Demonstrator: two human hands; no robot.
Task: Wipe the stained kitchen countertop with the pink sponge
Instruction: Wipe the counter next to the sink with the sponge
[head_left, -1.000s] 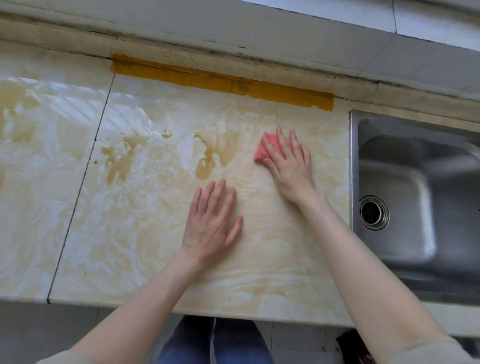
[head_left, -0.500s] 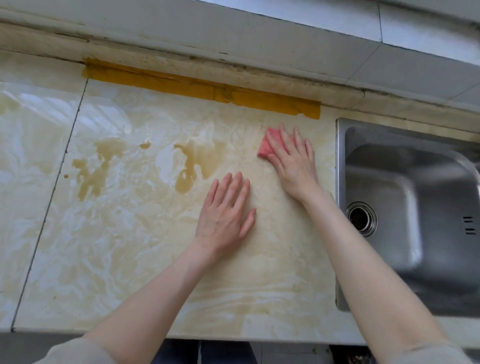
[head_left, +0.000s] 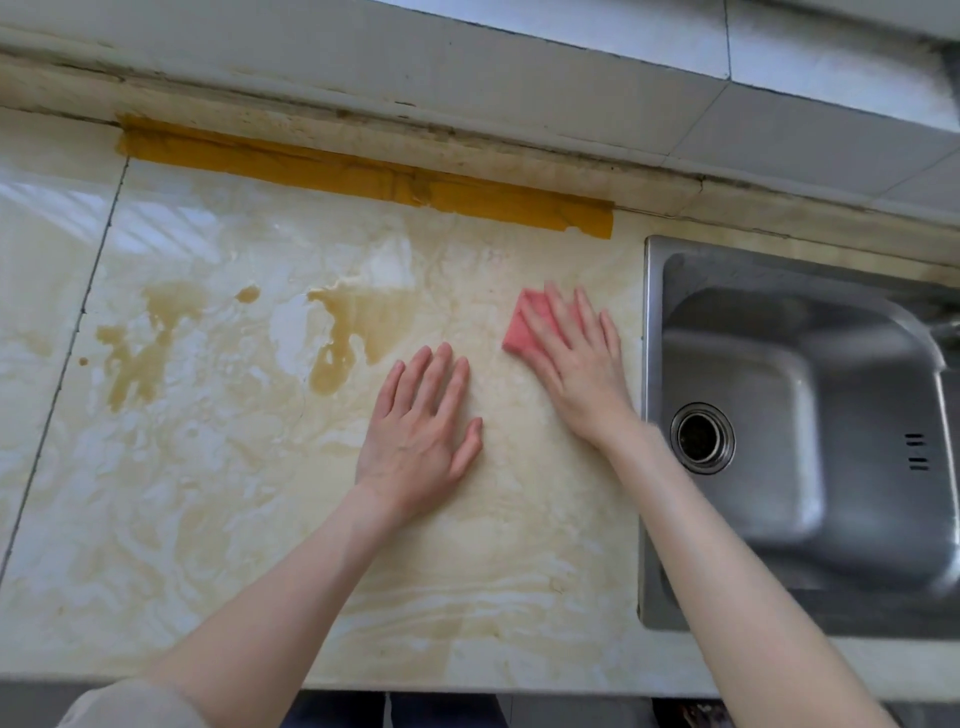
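Two hands rest on the counter (head_left: 218, 545). The right hand (head_left: 579, 364) lies flat with fingers spread, pressing the pink sponge (head_left: 522, 325) against the surface; it does not clutch the sponge, only bears down on it. The left hand (head_left: 421, 436) lies open, palm down, holding nothing, just beside the right, towards the counter's front edge.

Sponge location: near the right edge of the counter, close beside the sink (head_left: 810, 441) rim, between the back edge and mid-depth. Only its left portion shows, a flat pink block with squared corners; the rest is hidden under the fingers.

Step in hand, as judged: wiping is under way, with the sponge on a pale patch. Brown stains (head_left: 358, 332) lie well to the left of the sponge, and a second patch (head_left: 145, 353) sits nearer the seam (head_left: 78, 322) towards the left edge; neither appears wiped.

Next move calls for a leftward stroke under steady downward pressure, through the nearer stain first
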